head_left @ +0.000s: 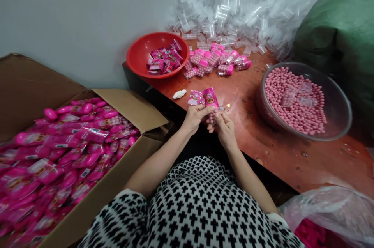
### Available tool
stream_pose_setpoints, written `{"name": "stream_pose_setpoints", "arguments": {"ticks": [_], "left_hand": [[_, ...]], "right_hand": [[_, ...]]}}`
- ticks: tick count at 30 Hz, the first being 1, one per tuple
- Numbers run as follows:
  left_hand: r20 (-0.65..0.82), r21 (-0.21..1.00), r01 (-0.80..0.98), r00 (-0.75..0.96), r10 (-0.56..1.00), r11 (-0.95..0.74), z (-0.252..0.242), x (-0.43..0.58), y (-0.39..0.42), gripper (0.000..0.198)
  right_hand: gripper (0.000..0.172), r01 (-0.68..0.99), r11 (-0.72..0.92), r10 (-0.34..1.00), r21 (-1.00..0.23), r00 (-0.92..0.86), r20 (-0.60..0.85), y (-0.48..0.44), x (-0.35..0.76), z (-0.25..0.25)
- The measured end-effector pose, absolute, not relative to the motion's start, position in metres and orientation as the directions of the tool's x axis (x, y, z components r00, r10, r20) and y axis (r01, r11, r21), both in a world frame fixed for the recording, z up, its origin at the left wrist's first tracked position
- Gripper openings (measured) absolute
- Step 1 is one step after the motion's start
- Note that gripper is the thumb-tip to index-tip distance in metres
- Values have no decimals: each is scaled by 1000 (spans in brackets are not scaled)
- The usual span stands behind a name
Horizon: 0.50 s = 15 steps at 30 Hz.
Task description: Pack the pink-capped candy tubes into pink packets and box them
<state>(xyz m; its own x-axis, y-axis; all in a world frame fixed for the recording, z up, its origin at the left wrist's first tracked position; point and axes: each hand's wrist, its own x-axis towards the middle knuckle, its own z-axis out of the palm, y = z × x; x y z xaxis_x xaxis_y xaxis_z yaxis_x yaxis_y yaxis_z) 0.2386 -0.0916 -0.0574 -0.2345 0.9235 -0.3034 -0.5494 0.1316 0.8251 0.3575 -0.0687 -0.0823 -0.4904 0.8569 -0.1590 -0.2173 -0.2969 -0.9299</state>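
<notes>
Over the table's near edge, my left hand [195, 118] and my right hand [225, 127] are together on one small clear tube of pink balls [213, 116]. A pink printed wrapper [210, 97] covers the tube's far end. My left fingers pinch it where wrapper and tube meet, and my right thumb and fingers close round the tube's lower part. Just beyond my left hand a flat pink printed packet [196, 97] lies on the table. Several filled tubes with pink caps [216, 59] are heaped farther back.
A red bowl [137, 66] with pink packets stands at the back left, near a crumpled white scrap [179, 94]. Clear empty tubes [228, 10] pile up behind. At right, a basin [344, 111] holds pink balls. An open carton [140, 113] of wrapped pink tubes is at left.
</notes>
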Motion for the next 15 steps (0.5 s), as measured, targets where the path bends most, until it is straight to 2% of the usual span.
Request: {"name": "stream_pose_setpoints", "arguments": {"ticks": [5,10,15], "left_hand": [[-311,759,-642,-220,925,103,-55,240,-94,38],[-315,789,-609,-284,905,83,-56,247,-94,36],[-310,814,-577,-332,891,69,-59,252,-98,35]], "right_hand": [[30,-224,-303,848,-926,-507,-155,-72,357,-78],[31,-197,-201,910,-960,-400,-108,-76,355,-71],[34,-238,-241,898,-941,-422,-124,-75,356,-75]]}}
